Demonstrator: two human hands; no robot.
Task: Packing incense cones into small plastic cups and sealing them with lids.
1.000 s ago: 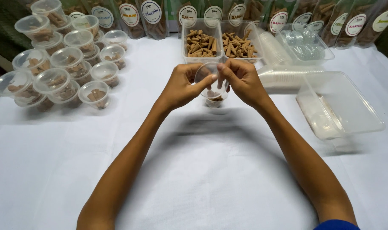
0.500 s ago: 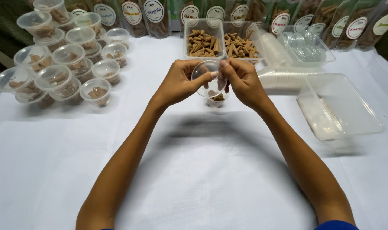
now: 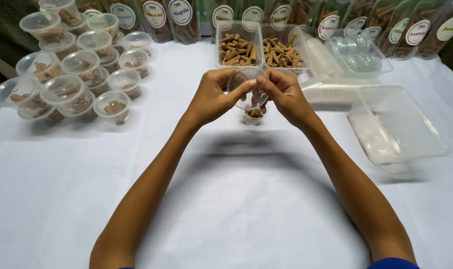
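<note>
Both hands' grip (image 3: 249, 89) on clear lid (image 3: 242, 79), above small cup (image 3: 254, 116).

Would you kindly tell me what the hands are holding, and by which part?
Both hands, left and right, grip a round clear plastic lid by its opposite rim edges, above a small clear plastic cup.

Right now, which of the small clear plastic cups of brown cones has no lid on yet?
The small clear plastic cup directly below both hands; left hand and right hand hold its round clear lid above it. The stacked cups at left all carry lids.
</note>
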